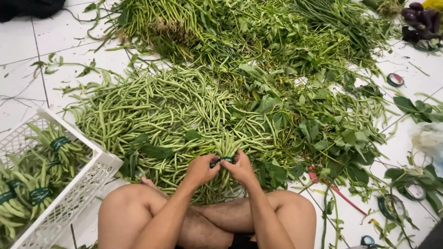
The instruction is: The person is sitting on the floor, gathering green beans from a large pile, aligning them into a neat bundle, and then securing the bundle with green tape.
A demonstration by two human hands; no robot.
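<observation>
Two hands close on one bundle of green beans above the person's crossed legs, at the near edge of the floor.

The left hand (200,169) and right hand (241,168) both grip the bean bundle (224,173), fingers curled tight around it at a dark green tape band (222,160). The bundle touches the near side of a large loose bean pile (157,115) spread across the white tiled floor (27,60). A white plastic crate (78,189) at the floor's near left corner holds banded bean bundles. Leafy greens (318,124) lie right of the pile; long-stemmed greens (184,23) lie along the far edge. Tape rolls (395,80) rest on the right side. Purple eggplants (422,18) occupy the far right corner.
</observation>
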